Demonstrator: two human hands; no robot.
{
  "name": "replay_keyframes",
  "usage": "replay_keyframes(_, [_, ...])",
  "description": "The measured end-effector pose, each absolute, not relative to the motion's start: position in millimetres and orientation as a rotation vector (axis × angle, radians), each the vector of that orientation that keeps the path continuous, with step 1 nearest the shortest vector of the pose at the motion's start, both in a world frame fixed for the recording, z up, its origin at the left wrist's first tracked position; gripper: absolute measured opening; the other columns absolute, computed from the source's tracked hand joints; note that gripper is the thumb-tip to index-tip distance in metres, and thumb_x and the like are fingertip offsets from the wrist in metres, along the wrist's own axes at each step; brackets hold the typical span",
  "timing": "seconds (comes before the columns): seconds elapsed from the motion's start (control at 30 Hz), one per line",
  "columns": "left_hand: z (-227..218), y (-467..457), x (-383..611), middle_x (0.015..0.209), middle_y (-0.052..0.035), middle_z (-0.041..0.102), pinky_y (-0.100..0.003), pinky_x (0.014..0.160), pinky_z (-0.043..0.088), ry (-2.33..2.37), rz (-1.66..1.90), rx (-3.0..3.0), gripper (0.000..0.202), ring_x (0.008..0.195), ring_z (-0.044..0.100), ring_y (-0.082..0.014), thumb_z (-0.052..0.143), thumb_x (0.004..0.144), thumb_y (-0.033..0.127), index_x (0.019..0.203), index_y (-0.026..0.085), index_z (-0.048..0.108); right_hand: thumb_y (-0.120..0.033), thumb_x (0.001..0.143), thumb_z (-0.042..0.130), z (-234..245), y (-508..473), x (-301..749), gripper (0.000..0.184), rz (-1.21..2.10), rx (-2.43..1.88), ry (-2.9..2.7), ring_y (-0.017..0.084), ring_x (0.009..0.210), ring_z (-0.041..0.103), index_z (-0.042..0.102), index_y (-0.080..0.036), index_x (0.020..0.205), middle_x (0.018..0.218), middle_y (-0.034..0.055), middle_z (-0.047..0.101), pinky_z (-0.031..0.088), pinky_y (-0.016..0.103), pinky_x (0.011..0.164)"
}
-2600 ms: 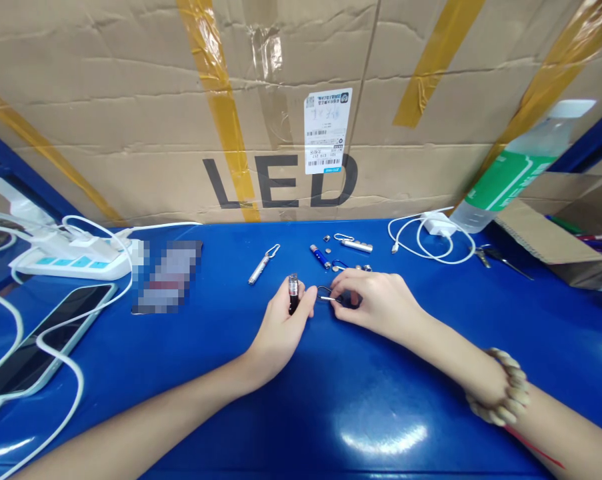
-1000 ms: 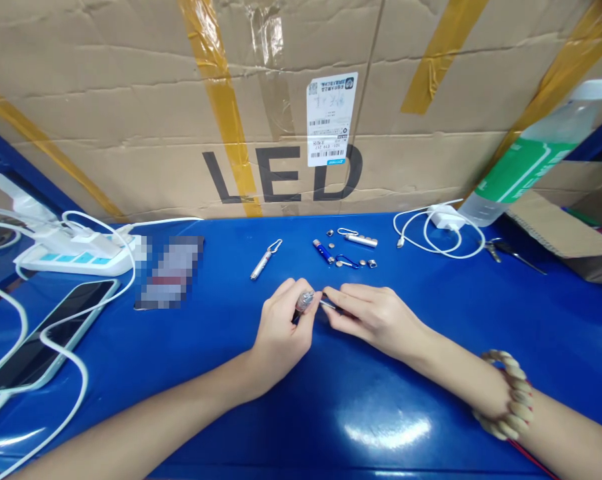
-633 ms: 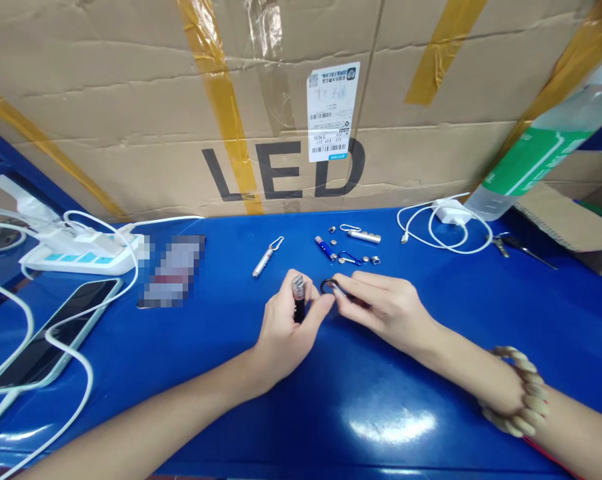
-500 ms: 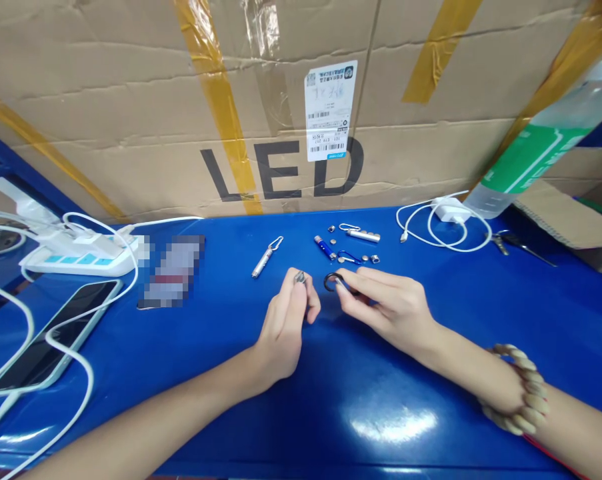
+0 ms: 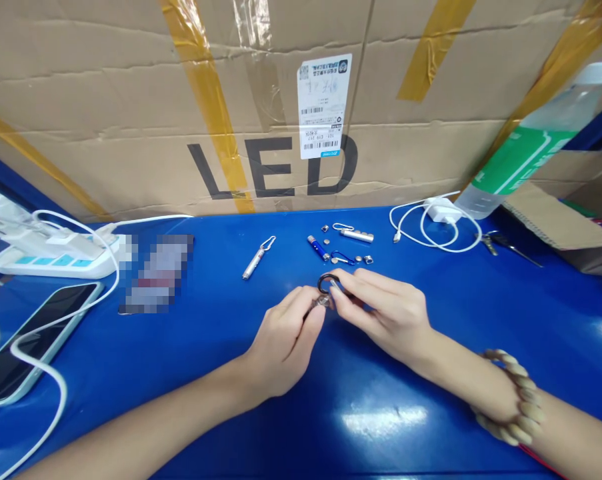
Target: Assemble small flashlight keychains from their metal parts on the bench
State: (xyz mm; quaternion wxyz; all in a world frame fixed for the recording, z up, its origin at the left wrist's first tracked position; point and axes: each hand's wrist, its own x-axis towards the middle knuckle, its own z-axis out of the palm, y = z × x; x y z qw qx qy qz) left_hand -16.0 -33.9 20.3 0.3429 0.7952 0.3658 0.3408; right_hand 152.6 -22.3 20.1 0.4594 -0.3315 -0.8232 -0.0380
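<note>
My left hand (image 5: 285,340) is closed around a small dark keychain flashlight (image 5: 319,303), whose silver tip pokes out between thumb and forefinger. My right hand (image 5: 381,310) pinches a tail piece with a dark clip ring (image 5: 327,283) and holds it against that tip. Both hands rest on the blue table (image 5: 301,413). Behind them lie a silver keychain flashlight (image 5: 257,259), a blue one (image 5: 319,248), another silver one (image 5: 355,235) and several small round parts (image 5: 361,259).
A large cardboard box (image 5: 261,107) marked LED stands along the back. On the left are a power strip (image 5: 51,257), a phone (image 5: 25,337) on a white cable and a blurred card. At the right: a white charger with cable (image 5: 438,223), a leaning bottle (image 5: 521,160), keys (image 5: 501,247).
The flashlight went from upright in my left hand to lying tipped toward the right hand. My right hand brought the ring piece up to its tip. The view shifted a little.
</note>
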Motion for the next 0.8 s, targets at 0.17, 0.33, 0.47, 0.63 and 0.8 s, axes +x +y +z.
replay_keyframes(0.17, [19, -35, -16, 0.06, 0.0043, 0.038, -0.026, 0.06, 0.032, 0.984, 0.895, 2.087, 0.022, 0.052, 0.037, -0.0113, 0.024, 0.093, 0.02, 0.074, 0.02, 0.035, -0.017, 0.087, 0.051, 19, -21, 153, 0.018, -0.161, -0.813, -2.099, 0.008, 0.06, 0.055, 0.061, -0.008, 0.099, 0.069, 0.0023, 0.06, 0.046, 0.017, 0.056])
replay_keyframes(0.33, [17, -34, -16, 0.061, 0.0034, 0.04, -0.026, 0.06, 0.032, 1.052, 0.898, 2.092, 0.022, 0.055, 0.039, -0.0124, 0.025, 0.093, 0.022, 0.076, 0.02, 0.038, -0.018, 0.088, 0.05, 20, -20, 154, 0.019, -0.224, -0.827, -2.121, 0.008, 0.061, 0.057, 0.062, -0.008, 0.099, 0.069, 0.0026, 0.062, 0.047, 0.016, 0.057])
replay_keyframes(0.47, [18, -32, -13, 0.06, 0.004, 0.041, -0.025, 0.06, 0.033, 1.151, 0.911, 1.991, 0.018, 0.057, 0.042, -0.013, 0.027, 0.093, 0.024, 0.088, 0.02, 0.044, -0.019, 0.088, 0.049, 19, -18, 155, 0.021, -0.292, -0.848, -2.144, 0.009, 0.063, 0.059, 0.061, -0.008, 0.101, 0.071, 0.0034, 0.063, 0.047, 0.017, 0.056])
replay_keyframes(0.63, [18, -30, -12, 0.063, 0.0037, 0.044, -0.024, 0.062, 0.033, 1.234, 0.923, 1.889, 0.018, 0.06, 0.044, -0.0127, 0.03, 0.093, 0.028, 0.089, 0.02, 0.046, -0.023, 0.091, 0.043, 18, -15, 157, 0.028, -0.191, -0.898, -2.211, 0.012, 0.067, 0.061, 0.059, -0.007, 0.107, 0.075, 0.0058, 0.064, 0.049, 0.02, 0.058])
replay_keyframes(0.8, [16, -24, -13, 0.068, 0.0029, 0.046, -0.023, 0.061, 0.034, 1.222, 0.947, 1.834, 0.021, 0.063, 0.044, -0.0114, 0.03, 0.093, 0.026, 0.079, 0.019, 0.043, -0.026, 0.093, 0.038, 17, -14, 156, 0.034, -0.206, -1.031, -2.286, 0.015, 0.083, 0.063, 0.054, -0.011, 0.119, 0.093, 0.0071, 0.067, 0.051, 0.023, 0.065])
